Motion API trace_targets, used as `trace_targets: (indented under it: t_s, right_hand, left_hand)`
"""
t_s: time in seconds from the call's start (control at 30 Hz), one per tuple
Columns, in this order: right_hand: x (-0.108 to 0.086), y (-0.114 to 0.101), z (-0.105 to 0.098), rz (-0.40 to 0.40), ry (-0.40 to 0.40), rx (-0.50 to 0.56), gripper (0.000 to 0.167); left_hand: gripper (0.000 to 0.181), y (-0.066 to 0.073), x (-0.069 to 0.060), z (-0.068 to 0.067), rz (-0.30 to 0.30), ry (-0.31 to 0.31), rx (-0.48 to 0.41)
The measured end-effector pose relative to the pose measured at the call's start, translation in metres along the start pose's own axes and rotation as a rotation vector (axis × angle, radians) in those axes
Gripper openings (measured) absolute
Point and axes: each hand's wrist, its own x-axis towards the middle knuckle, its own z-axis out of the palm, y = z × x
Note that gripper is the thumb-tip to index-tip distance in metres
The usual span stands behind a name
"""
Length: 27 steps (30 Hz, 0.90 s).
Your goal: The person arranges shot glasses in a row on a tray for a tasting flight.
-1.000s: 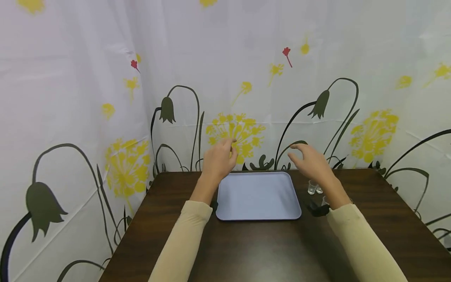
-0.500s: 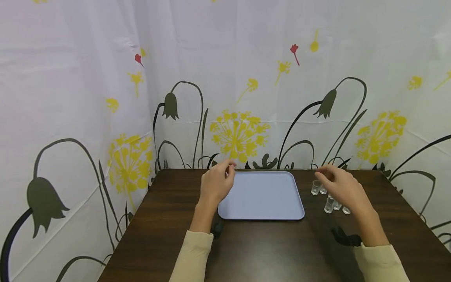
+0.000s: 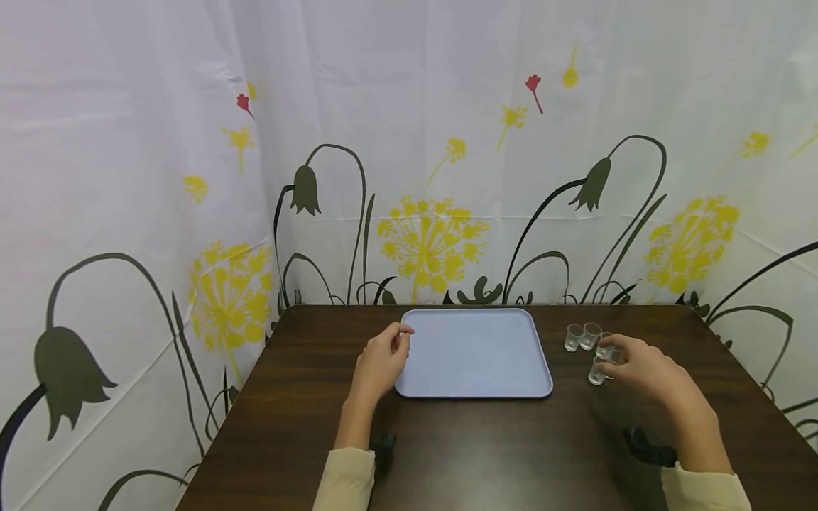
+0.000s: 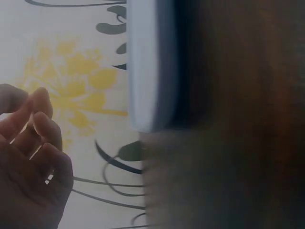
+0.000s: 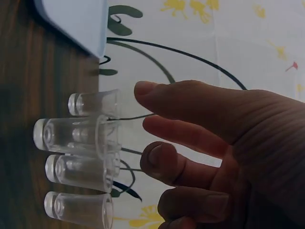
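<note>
Several small clear shot glasses (image 3: 573,339) stand upright in a group on the table's right side. My right hand (image 3: 655,372) hovers at the group's near right, partly hiding some of them. In the right wrist view, its thumb and bent fingers (image 5: 162,160) are apart from the rims of the nearest glasses (image 5: 71,137), holding nothing. A pale blue-grey rectangular tray (image 3: 476,355) lies at mid-table. By its left edge my left hand (image 3: 381,363) hangs raised, fingers loosely bent. Nothing shows in that hand in the left wrist view, where the tray's edge (image 4: 145,67) is beside it.
The dark wooden table (image 3: 486,454) ends at a white curtain (image 3: 409,92) printed with flowers. Black wrist straps (image 3: 648,447) show below the hands.
My right hand has moved right and down from above the table's back edge to the shot glasses, uncovering some of them. The left hand has lowered toward the tray's left edge.
</note>
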Motion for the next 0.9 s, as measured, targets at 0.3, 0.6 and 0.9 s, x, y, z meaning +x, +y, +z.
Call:
trace_targets:
  t_s: [0.3, 0.6, 0.9]
  right_hand:
    - [0.006, 0.008, 0.005, 0.105, -0.018, -0.085, 0.070]
    - [0.011, 0.014, 0.018, 0.156, -0.050, -0.092, 0.067]
    - [0.018, 0.013, 0.022, 0.171, -0.027, -0.109, 0.063]
  left_hand:
    - [0.030, -0.027, 0.001, 0.006, -0.078, -0.110, -0.126]
    - [0.032, -0.041, -0.003, 0.007, -0.168, -0.148, -0.078]
    - [0.044, -0.053, 0.001, 0.003, -0.180, -0.191, -0.134]
